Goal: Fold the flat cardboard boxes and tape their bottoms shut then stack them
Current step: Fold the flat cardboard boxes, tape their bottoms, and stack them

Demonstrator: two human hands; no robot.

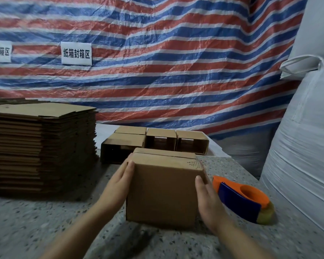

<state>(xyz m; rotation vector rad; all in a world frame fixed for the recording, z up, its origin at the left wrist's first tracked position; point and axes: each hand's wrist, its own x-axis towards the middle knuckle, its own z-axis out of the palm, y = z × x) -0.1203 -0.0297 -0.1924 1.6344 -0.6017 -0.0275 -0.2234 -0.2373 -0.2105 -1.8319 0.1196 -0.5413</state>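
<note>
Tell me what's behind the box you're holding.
Behind the held box sit folded boxes lying on their sides, open ends toward the camera, with the striped tarp beyond. The held box covers part of that row, so anything directly behind it is unseen.

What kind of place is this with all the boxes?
Probably a packing area in a warehouse or workshop: a tall stack of flat cardboard, folded boxes set in a row, a tape dispenser, and big white sacks alongside.
</note>
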